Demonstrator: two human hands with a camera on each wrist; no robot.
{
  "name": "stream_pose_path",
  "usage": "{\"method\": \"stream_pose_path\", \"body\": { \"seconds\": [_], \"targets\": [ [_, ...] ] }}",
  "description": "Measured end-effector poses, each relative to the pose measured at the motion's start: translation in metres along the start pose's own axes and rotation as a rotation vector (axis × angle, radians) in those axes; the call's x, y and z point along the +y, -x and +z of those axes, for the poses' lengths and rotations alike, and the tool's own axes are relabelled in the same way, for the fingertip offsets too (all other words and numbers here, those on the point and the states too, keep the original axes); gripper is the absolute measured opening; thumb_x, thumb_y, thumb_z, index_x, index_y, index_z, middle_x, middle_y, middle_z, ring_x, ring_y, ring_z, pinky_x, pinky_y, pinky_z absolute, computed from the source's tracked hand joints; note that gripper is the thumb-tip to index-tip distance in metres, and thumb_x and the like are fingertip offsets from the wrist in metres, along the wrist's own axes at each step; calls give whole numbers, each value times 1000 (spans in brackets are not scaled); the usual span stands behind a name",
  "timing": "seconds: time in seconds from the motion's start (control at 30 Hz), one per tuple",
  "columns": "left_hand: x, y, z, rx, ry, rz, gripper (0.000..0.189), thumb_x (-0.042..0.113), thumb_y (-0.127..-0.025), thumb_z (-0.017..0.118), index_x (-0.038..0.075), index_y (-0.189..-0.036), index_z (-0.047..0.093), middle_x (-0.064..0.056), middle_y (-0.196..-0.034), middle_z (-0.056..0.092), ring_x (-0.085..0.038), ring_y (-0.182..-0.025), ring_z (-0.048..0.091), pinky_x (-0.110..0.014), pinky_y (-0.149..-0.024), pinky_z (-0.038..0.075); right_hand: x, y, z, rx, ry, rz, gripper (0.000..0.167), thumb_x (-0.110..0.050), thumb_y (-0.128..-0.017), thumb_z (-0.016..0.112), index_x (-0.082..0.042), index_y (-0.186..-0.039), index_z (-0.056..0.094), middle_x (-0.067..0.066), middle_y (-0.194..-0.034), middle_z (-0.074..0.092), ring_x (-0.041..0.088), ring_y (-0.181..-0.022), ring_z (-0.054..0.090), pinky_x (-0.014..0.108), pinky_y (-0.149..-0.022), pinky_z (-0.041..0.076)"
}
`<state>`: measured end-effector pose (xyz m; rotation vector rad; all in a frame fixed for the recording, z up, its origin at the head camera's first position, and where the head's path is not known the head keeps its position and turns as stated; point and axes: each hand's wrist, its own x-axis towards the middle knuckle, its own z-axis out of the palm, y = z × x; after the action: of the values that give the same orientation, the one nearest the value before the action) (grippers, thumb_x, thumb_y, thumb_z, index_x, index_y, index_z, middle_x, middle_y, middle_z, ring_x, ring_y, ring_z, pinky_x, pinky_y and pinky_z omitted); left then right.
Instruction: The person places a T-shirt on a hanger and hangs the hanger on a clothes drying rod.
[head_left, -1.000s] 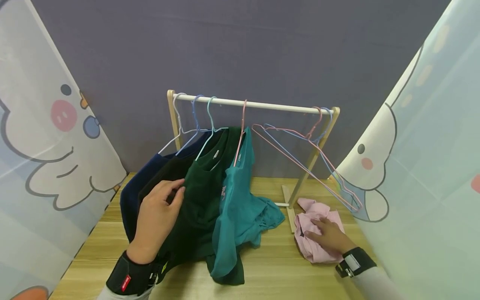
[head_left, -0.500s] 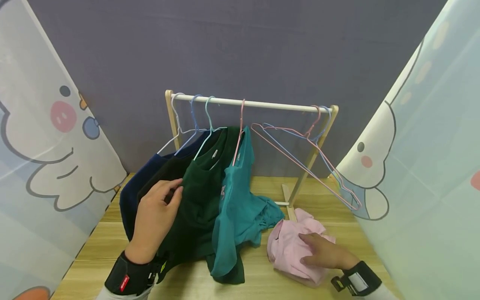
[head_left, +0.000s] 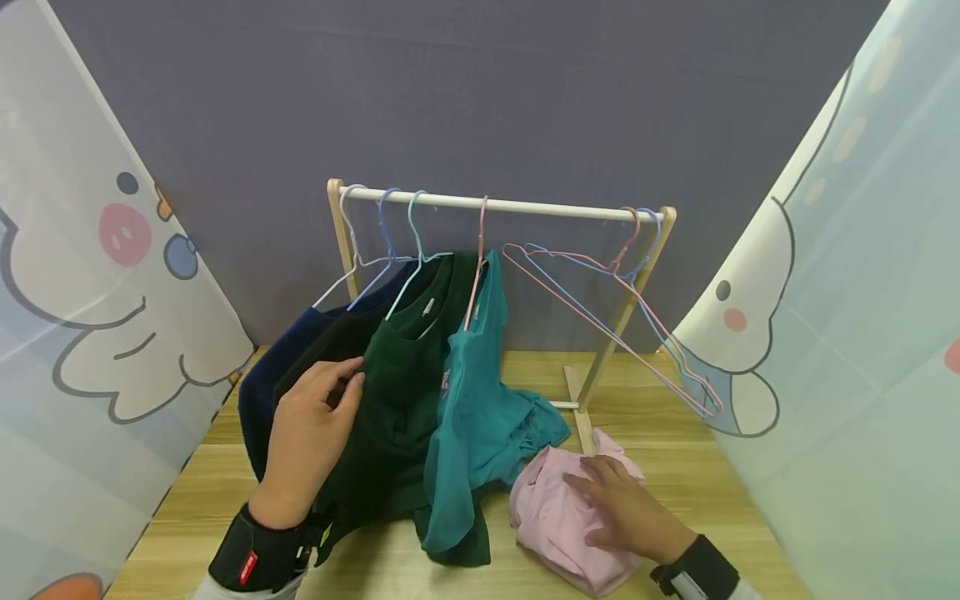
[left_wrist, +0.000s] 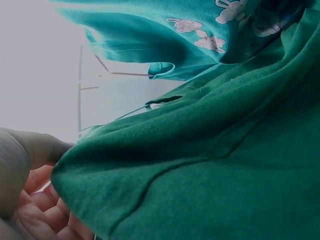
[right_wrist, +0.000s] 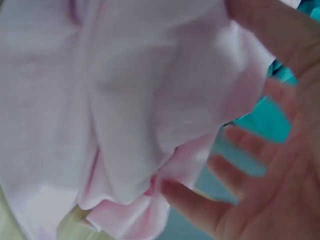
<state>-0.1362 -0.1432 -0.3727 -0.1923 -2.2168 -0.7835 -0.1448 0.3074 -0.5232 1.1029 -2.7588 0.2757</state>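
Note:
In the head view my left hand [head_left: 311,425] is at the left edge of a dark green shirt [head_left: 405,392] on a mint hanger [head_left: 414,242]. Its thumb and index tips lie close together right at the fabric, with the other fingers loosely bent. The left wrist view shows the green cloth [left_wrist: 200,170] covering some fingertips. My right hand [head_left: 626,508] is over a crumpled pink garment [head_left: 547,508] on the table, fingers spread. In the right wrist view the thumb overlaps the pink cloth [right_wrist: 125,100], while the other fingers are spread beside it.
A small rack with a white rail [head_left: 540,207] holds a teal shirt [head_left: 480,400], a black shirt [head_left: 330,342] and a navy shirt [head_left: 262,392]. Bare pink [head_left: 570,296] and blue hangers [head_left: 645,275] hang at its right end. Printed side curtains flank the wooden table [head_left: 690,483].
My right hand and the pink garment have moved left and toward me, to beside the teal shirt's hem. The fingers are now more spread. My left hand has stayed by the green shirt.

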Motion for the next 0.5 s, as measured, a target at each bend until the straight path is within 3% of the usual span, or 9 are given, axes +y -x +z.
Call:
{"method": "stream_pose_path", "body": {
  "seconds": [0.07,0.2,0.37,0.5],
  "targets": [
    [0,0,1,1,3,0,21,7,-96,73,4,-117,76,-9,-100,74,-16,-79,60,-2,-74,37,2,1,3,-1,6,-47,82,-36,-68,94,-21,-142,62,15,-138,62,34,-124,59,51,-91,59],
    [1,1,2,1,5,1,21,7,-96,73,4,-117,76,-9,-101,75,-16,-80,61,-3,-75,37,3,3,9,-23,-23,-58,68,-41,-76,89,-20,-136,67,14,-131,67,33,-118,63,45,-92,59],
    [1,0,2,8,2,3,21,7,-96,73,4,-117,76,-9,-101,74,-16,-79,60,-3,-75,36,-12,0,15,-59,-66,92,62,-52,-83,81,-18,-134,69,12,-124,66,32,-106,64,38,-75,59],
    [2,0,1,15,4,5,21,6,-96,73,4,-117,76,-9,-100,74,-15,-78,59,-2,-75,36,-32,-9,22,-62,-29,201,64,-58,-83,79,-16,-130,71,6,-113,64,24,-92,59,34,-60,52]
  ]
}}
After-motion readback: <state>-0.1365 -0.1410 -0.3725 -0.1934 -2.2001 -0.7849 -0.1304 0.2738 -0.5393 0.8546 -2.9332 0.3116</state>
